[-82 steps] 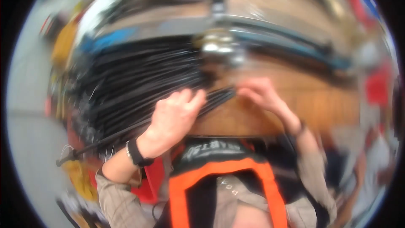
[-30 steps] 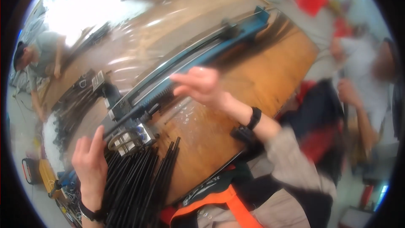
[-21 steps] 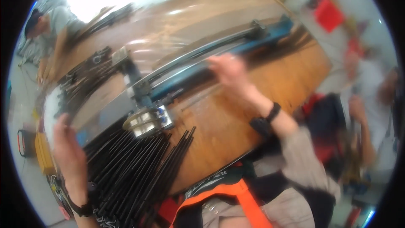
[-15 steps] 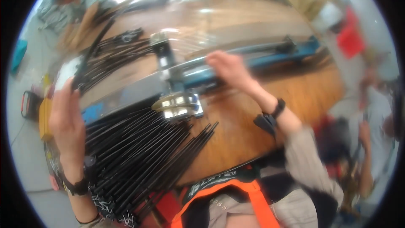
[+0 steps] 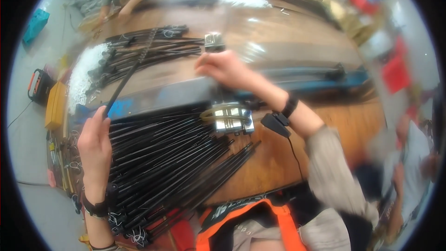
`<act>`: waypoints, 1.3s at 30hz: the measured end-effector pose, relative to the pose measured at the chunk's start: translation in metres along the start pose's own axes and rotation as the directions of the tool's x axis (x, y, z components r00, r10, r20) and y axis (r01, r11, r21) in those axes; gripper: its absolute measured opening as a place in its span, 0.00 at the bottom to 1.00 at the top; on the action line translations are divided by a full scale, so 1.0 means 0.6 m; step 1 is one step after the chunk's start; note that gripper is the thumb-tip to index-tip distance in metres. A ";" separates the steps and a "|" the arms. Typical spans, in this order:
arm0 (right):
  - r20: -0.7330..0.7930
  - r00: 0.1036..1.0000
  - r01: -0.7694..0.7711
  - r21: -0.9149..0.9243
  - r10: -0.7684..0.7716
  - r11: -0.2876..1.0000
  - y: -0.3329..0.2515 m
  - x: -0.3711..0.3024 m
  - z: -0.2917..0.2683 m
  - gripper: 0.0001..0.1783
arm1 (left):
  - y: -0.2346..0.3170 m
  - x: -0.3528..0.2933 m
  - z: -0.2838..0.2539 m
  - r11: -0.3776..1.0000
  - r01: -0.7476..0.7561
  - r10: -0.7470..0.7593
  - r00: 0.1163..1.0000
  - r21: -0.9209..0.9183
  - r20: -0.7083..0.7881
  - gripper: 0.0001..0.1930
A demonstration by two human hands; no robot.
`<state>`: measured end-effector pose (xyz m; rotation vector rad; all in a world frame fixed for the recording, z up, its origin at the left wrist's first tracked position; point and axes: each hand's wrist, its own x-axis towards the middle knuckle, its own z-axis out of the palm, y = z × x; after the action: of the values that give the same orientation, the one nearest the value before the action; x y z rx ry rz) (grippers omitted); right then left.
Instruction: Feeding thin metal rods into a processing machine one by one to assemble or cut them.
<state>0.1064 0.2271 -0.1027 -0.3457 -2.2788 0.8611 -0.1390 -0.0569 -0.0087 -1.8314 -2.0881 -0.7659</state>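
A long black rod (image 5: 124,83) rises from my left hand (image 5: 95,146), whose fingers are closed around its lower end. It leans up and to the right, and its upper part looks coiled or ridged. My right hand (image 5: 223,69) is closed, in front of the upright part of a bench fixture with a metal block (image 5: 214,42) on top. What those fingers hold, if anything, is hidden. Below that hand sits a metal piece with a pale curved tube (image 5: 232,117). A thick fan of black rods (image 5: 162,151) lies on the near side, beside my left forearm.
More black rods (image 5: 148,56) lie beyond the fixture, next to a heap of small white pieces (image 5: 86,81). A blue bar (image 5: 302,81) stretches right across the wooden table (image 5: 325,125). Other people sit at the far edge and on the right. A yellow box (image 5: 55,104) stands left.
My right hand has moved left from over the blue bar to the fixture's upright. My left hand still holds the black rod, which now leans farther right. The view has shifted.
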 end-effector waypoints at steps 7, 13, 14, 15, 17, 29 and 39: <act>0.047 0.973 0.206 -0.621 -0.226 0.756 0.021 -0.018 -0.014 0.10 | -0.022 0.018 0.013 0.999 0.016 -0.018 0.998 0.034 0.060 0.16; -0.107 0.986 -0.020 -0.839 -0.129 0.544 0.086 -0.247 -0.257 0.08 | -0.030 0.045 0.064 0.983 -0.050 0.019 0.985 0.179 0.169 0.13; -0.173 0.974 -0.078 -0.861 -0.144 0.503 0.093 -0.285 -0.292 0.06 | -0.014 0.058 0.088 0.984 -0.122 0.095 0.976 0.130 0.194 0.13; -0.191 0.963 -0.085 -0.886 -0.191 0.456 0.099 -0.314 -0.319 0.04 | 0.003 0.074 0.118 0.984 -0.092 0.053 0.967 0.150 0.249 0.14; -0.259 0.961 -0.184 -0.857 -0.093 0.482 0.107 -0.354 -0.357 0.01 | 0.041 0.105 0.192 0.961 -0.276 0.269 0.929 -0.008 0.254 0.11; -0.319 0.948 -0.258 -0.775 -0.006 0.578 0.170 -0.395 -0.372 0.04 | 0.077 0.135 0.303 0.953 -0.134 0.204 0.947 -0.273 0.246 0.14; -0.355 0.916 -0.400 -0.802 0.185 0.444 0.171 -0.400 -0.373 0.05 | 0.071 0.129 0.312 0.931 -0.111 0.175 0.972 -0.347 0.158 0.12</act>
<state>0.4356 0.3041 -0.1649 -1.2643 -2.2867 -0.3066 -0.0833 0.1121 -0.1141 -2.2896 -1.9970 -0.9974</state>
